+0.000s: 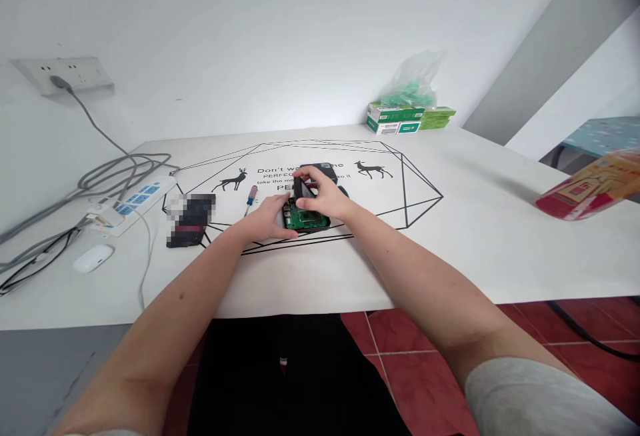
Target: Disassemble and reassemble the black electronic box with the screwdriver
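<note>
A green circuit board point(311, 221) in a black housing lies on the printed table mat in front of me. My left hand point(267, 218) braces the housing's left side, its thumb along the near edge and its fingers at the far left corner. Above the board, my right hand point(324, 196) pinches a small black rectangular part point(299, 187), which is tilted up; its exact kind is unclear. Behind the right hand lies a black casing point(326, 169), partly covered by that hand. A screwdriver point(251, 197) with a red and blue handle rests left of the board.
To the left are a pixelated dark object point(193, 221), a power strip point(145, 199) with grey cables, and a white earphone case point(93, 258). Green-and-white boxes point(395, 117) with a plastic bag point(413, 86) stand against the wall. A red-and-yellow package point(583, 189) is at the right.
</note>
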The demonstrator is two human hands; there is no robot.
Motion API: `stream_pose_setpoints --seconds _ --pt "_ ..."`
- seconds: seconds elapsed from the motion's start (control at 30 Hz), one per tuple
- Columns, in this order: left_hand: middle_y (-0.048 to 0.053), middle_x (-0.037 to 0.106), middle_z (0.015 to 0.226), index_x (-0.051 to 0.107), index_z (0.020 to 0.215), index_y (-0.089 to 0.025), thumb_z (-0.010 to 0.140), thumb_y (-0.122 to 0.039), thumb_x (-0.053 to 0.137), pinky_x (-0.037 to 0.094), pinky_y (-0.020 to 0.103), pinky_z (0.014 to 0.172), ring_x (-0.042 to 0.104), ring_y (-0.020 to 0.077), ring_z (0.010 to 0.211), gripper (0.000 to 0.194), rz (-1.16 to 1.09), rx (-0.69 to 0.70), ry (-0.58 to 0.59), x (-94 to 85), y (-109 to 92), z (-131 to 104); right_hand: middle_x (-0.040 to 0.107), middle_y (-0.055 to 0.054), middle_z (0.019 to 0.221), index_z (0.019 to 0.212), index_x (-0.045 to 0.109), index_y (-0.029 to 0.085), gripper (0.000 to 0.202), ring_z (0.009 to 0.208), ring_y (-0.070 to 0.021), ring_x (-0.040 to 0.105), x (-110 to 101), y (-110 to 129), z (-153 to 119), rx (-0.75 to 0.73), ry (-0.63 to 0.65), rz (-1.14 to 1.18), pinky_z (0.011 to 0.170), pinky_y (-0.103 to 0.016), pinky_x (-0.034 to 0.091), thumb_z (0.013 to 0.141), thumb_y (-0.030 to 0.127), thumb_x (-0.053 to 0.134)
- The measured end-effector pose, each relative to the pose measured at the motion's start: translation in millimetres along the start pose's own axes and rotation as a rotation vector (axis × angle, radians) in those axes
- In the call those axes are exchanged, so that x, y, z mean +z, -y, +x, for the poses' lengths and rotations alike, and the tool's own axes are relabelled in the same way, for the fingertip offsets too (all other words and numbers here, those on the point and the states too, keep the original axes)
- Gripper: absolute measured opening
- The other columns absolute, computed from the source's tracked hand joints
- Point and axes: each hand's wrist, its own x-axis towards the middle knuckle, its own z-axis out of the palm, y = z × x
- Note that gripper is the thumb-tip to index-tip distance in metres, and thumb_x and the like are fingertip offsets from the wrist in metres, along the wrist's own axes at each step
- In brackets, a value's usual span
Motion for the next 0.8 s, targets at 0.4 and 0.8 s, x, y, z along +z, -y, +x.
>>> stream_pose_setpoints --seconds 0.4,0.8 --pt "0.023 0.047 0.174 0.067 0.149 -0.019 0.074 -0.043 0.096 0.024 0.061 0.139 0.034 0.0487 0.167 0.085 0.223 -0.023 -0.065 -0.2 11 11 0.068 -0.010 0.127 0.109 0.060 0.026 0.080 0.112 -0.0302 0.067 -14 21 -6 0.131 0.176 0.319 0.094 -0.046 0.057 0.067 0.091 0.080" --pt "0.019 0.038 0.182 0.057 0.164 -0.016 0.086 -0.062 0.081 0.029 0.057 0.139 0.030 0.0463 0.170 0.094 0.306 -0.079 0.006 -6.0 6 9 0.056 -0.002 0.119 0.111 0.057 0.026 0.067 0.104 -0.0250 0.057 -48 56 -21 0.343 0.842 -0.266 0.089 -0.036 0.050 0.055 0.039 0.093"
